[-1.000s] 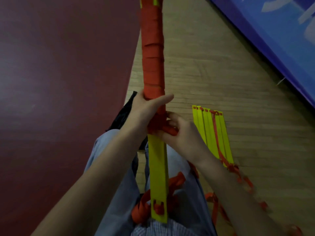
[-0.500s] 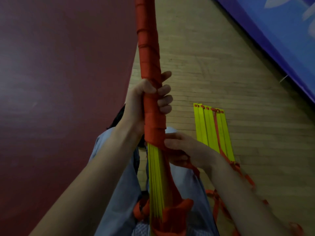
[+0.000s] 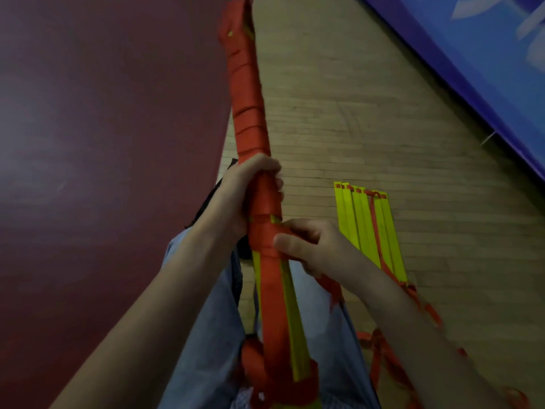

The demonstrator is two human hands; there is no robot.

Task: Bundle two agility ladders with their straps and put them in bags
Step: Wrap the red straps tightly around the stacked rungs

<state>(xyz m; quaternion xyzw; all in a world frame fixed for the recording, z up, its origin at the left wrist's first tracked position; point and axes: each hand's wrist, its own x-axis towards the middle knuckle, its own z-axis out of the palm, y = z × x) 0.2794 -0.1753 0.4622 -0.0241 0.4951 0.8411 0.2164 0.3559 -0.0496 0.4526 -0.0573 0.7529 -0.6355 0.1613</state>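
1. Orange strap [image 3: 250,113] covers the far part of the first ladder bundle [image 3: 290,314], which leans up and away from the person's lap; bare yellow rungs show only at the near end.
2. Left hand [image 3: 236,196] has its fingers [image 3: 262,163] clamped round the wrapped part, just beyond the last turn. Right hand [image 3: 318,249] pinches the strap against the bundle, thumb [image 3: 283,240] pressed on top of the newest turn.
3. To do this step well, I would hold the strap taut while passing it round, so no turn goes slack.
4. Each new turn should overlap the last a little. A sliver of yellow shows between two turns just beyond the right thumb, and gaps like that let rungs slide.
5. Left-hand grip should stay close to the working turn, so the stacked rungs cannot fan out.
6. Loose strap is bunched at the near end by the lap [image 3: 256,367]; it may snag, so feed it out gradually.
7. Second ladder [image 3: 365,228] lies flat on the wooden floor [image 3: 383,128] to the right, rungs stacked but unwrapped, its strap trailing toward the near right.
8. As for bags, a black shape [image 3: 211,199] shows behind the left wrist. It may be one, but I cannot tell, and nothing is seen inside it. Neither ladder is bagged yet.
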